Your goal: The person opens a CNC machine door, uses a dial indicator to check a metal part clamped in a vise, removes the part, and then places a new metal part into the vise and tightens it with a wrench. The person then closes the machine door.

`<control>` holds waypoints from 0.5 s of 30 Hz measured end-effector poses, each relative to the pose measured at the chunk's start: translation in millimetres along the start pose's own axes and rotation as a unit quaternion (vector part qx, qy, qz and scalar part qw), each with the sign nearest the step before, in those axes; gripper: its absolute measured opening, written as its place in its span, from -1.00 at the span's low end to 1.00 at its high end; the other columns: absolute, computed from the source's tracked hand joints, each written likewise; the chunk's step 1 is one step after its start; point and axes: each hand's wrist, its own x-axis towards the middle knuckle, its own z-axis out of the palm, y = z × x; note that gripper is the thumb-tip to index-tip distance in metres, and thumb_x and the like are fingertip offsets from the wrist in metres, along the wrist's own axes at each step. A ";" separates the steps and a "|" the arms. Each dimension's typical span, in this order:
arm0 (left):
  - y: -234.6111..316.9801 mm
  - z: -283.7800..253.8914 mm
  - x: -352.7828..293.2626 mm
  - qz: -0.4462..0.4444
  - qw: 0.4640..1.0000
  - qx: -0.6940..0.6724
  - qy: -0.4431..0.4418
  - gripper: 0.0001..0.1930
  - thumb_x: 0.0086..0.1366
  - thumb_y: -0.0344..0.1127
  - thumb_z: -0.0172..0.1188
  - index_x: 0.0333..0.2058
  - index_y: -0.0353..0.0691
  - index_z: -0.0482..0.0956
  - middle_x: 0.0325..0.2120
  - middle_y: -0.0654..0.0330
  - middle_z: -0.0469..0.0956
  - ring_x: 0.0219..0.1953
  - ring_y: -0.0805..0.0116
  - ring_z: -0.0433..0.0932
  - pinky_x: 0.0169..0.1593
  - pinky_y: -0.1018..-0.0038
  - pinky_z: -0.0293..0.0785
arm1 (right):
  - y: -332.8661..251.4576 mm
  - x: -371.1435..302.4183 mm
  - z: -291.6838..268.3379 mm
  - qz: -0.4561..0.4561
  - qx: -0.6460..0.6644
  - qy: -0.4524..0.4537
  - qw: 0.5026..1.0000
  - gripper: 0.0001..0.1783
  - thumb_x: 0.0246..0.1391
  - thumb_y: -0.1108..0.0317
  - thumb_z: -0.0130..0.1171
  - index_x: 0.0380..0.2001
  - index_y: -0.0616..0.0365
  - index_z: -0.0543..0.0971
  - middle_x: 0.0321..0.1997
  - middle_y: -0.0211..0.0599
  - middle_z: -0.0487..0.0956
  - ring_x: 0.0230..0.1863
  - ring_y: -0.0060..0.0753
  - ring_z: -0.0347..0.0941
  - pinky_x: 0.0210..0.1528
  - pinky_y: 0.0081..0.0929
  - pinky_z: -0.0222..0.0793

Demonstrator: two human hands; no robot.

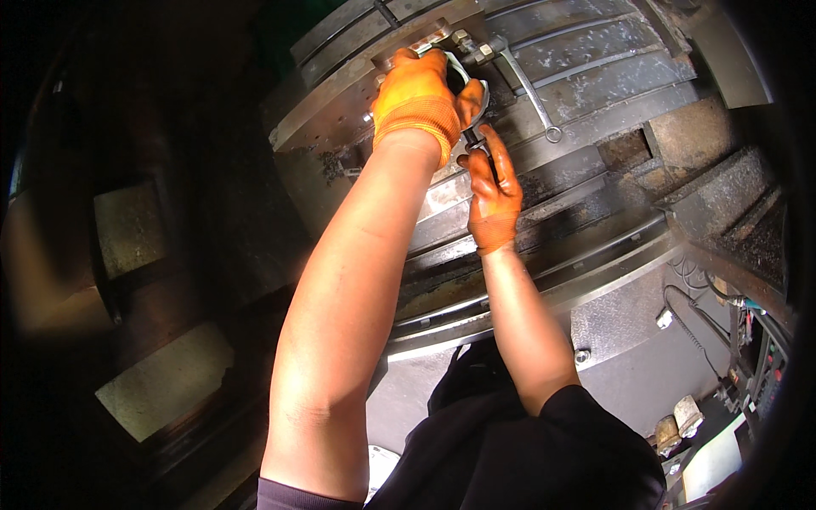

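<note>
My left hand (419, 95), in an orange knitted-cuff work glove, is closed around the curved, pale frame of what looks like an outside micrometer (485, 100). It rests over the edge of a steel block (327, 119). Just below, my right hand (493, 200), gloved in darker, oil-stained orange, has its fingers at the dark lower end of the same tool. The thumb and index finger reach up around that end. Part of the frame is hidden behind my left glove. A combination wrench (533, 95) lies to the right of my left hand.
Clamping bolts with nuts (483, 53) stand beside the block. The slotted machine table (595, 68) stretches to the right, with scattered chips. A curved metal rail (595, 276) crosses in front of me. Cables (697, 323) and a control panel (769, 365) are at the right.
</note>
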 end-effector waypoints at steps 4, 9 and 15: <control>1.5 2.0 -0.7 0.008 1.000 -0.002 0.027 -0.65 0.05 -0.14 0.40 -0.25 -0.22 0.61 -0.02 -0.06 0.47 -0.01 -0.08 0.55 0.07 0.13 0.49 | 7.9 2.9 4.5 -0.034 -0.070 0.054 0.996 -0.40 0.10 0.70 0.08 0.25 0.24 0.40 -0.05 -0.39 0.52 -0.11 -0.57 0.41 -0.05 -0.71 0.35; -1.4 5.3 5.8 -0.077 0.976 -0.201 0.007 -0.69 0.06 -0.21 0.37 -0.27 -0.25 0.58 0.00 -0.07 0.47 -0.05 -0.06 0.56 0.03 0.14 0.51 | 23.2 5.2 10.5 -0.156 -0.243 0.124 0.949 -0.51 0.07 0.70 0.16 0.11 0.22 0.49 0.00 -0.32 0.56 -0.12 -0.52 0.48 -0.02 -0.58 0.43; 0.4 2.2 -0.1 -0.006 1.000 -0.024 0.016 -0.68 0.04 -0.21 0.36 -0.27 -0.25 0.59 0.01 -0.06 0.47 -0.02 -0.07 0.55 0.07 0.15 0.49 | 35.6 6.3 5.4 -0.103 -0.196 0.117 0.968 -0.64 0.18 0.59 0.17 0.06 0.28 0.45 -0.04 -0.29 0.54 -0.10 -0.51 0.48 0.00 -0.54 0.42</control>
